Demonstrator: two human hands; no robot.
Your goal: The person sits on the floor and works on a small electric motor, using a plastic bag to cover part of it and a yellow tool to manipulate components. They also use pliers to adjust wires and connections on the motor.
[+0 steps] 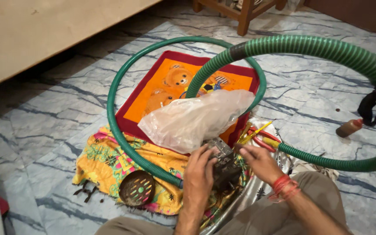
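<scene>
Two hands at lower centre of frame | my left hand [198, 176] wraps closed around dark metal part [225, 167] | my right hand [260, 162] pinches its top edge, fingers curled | part sits over yellow patterned cloth [105, 161], just below clear plastic bag [196, 118] | green hose [127, 143] loops behind

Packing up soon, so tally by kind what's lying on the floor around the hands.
Green ribbed hose: 1
Cloths: 2, an orange and red one and a yellow patterned one
Clear plastic bag: 1
Round perforated strainer: 1
Small brown bottle: 1
Dark metal part, held in both hands, left hand and right hand: 1
Total: 7
</scene>
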